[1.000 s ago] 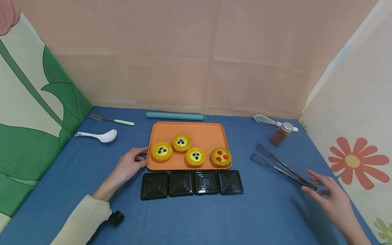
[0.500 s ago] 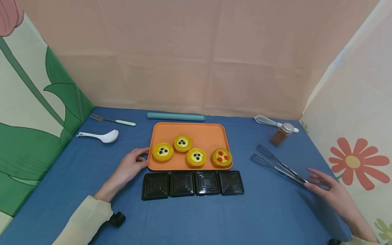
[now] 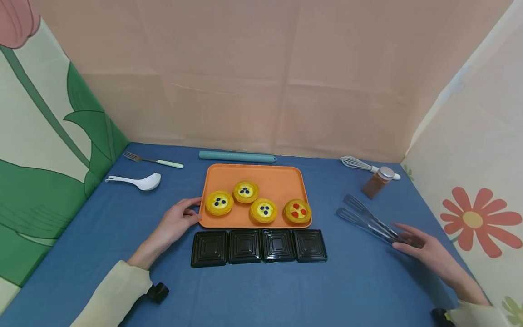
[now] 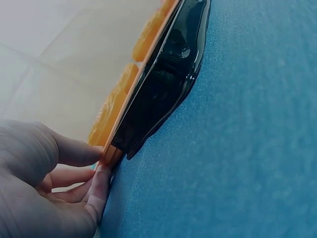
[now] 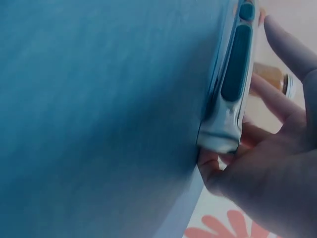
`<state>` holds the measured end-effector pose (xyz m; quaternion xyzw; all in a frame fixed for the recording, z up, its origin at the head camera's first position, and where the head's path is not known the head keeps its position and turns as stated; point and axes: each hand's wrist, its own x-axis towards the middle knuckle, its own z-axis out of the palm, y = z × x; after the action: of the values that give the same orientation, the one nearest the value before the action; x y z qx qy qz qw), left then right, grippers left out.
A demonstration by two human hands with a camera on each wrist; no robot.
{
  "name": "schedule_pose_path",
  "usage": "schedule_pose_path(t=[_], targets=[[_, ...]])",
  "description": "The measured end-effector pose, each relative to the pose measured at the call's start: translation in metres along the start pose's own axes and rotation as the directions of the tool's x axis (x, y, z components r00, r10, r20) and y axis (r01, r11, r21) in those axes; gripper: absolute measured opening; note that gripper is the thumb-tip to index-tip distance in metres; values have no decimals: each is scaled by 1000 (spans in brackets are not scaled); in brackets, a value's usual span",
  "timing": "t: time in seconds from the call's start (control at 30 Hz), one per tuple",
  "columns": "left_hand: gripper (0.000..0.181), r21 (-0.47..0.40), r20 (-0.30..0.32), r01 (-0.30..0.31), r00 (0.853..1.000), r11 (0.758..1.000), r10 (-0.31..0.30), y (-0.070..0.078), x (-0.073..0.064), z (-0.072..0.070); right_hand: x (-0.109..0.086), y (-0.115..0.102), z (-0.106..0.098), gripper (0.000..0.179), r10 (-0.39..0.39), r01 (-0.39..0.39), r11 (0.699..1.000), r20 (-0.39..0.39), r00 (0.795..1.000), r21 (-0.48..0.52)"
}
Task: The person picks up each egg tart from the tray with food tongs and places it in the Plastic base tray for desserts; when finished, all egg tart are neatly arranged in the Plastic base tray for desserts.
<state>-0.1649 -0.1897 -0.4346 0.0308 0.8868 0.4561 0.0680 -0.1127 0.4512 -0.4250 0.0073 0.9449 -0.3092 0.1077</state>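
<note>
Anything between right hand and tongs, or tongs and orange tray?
Nothing visible: right hand is at the handle end of the tongs; only blue cloth separates the tongs from the orange tray.

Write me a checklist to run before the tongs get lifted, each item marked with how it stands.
1. Orange tray steadied: ok; the left hand pinches its left edge.
2. Firm grip on the tongs: cannot tell; the right hand is at the handle end, but how firmly it holds does not show.
3. Slotted ends of the tongs parted: ok, the two stand apart.
4. All four tarts on the orange tray: ok.
5. Black tray apart from the orange tray: not ok; their edges meet or overlap.
6. Jar not touching the whisk: cannot tell; it partly hides the whisk's handle.
</note>
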Motion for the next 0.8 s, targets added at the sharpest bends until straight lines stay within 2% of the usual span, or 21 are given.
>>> schedule_pose_path(t=[0.3,0.57,0.8], targets=[[53,-22,3,2,1000,1000,-2,0,-1,2,15,-9,7,76,-50,45,994,-46,998,-99],[53,-22,-5,-15,1000,1000,15,-2,1,2,21,-14,8,71,-62,54,990,-59,996,-129],[53,-24,-9,-21,1000,999,21,-3,1,1,21,-20,9,64,-81,64,987,-110,991,-147]])
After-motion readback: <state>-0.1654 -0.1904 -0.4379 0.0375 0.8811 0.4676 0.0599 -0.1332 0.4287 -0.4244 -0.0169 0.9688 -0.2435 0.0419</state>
